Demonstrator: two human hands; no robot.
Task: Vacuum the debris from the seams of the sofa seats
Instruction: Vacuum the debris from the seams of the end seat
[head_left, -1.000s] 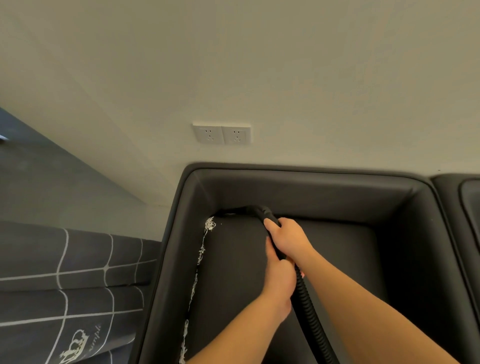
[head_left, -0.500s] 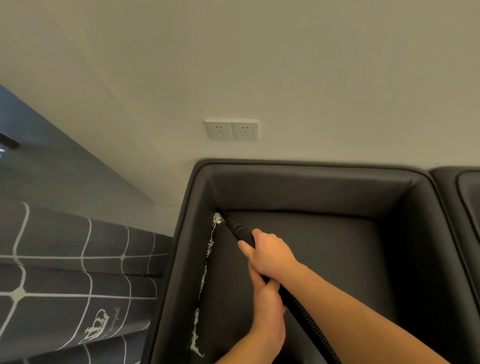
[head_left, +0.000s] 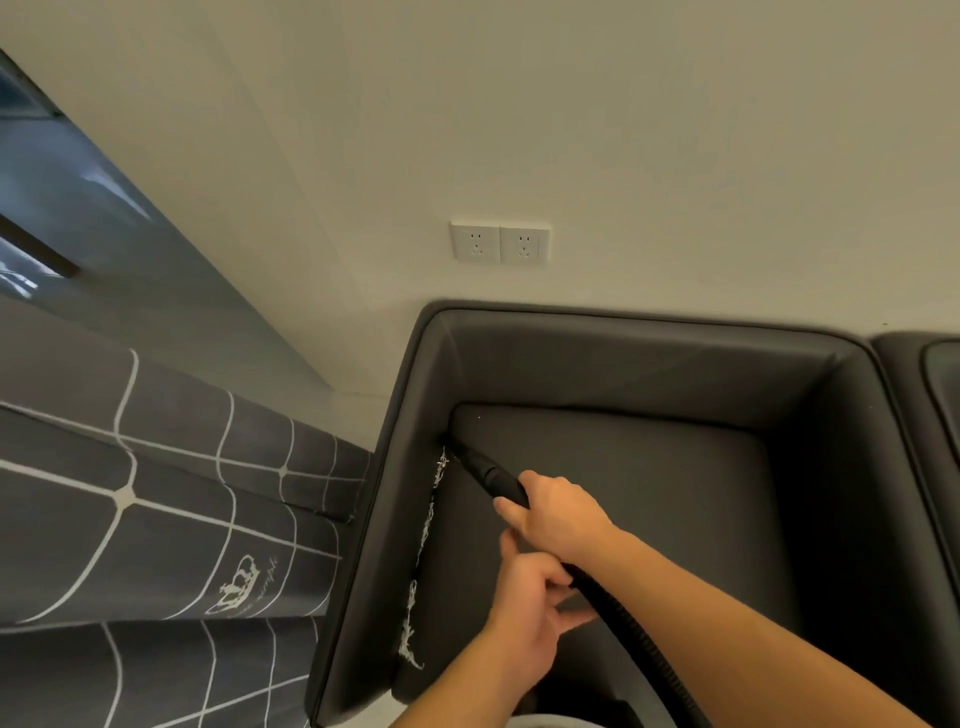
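Observation:
A dark grey sofa seat (head_left: 649, 499) fills the lower right, walled by its armrest and back. White shredded debris (head_left: 423, 551) lies along the left seam between the seat cushion and the armrest. The black vacuum nozzle (head_left: 480, 467) points into the top of that seam, its tip at the debris' upper end. My right hand (head_left: 558, 517) grips the nozzle just behind its tip. My left hand (head_left: 530, 613) holds the ribbed black hose (head_left: 639, 649) lower down, fingers loosely wrapped.
A double wall socket (head_left: 500, 242) sits on the cream wall above the sofa back. A dark mattress or cushion with white grid lines (head_left: 156, 519) leans left of the armrest (head_left: 374, 545). A second sofa seat (head_left: 940, 374) adjoins at the right.
The nozzle has slid from the seat's back left corner down onto the left seam, and both hands came with it. The view has shifted left.

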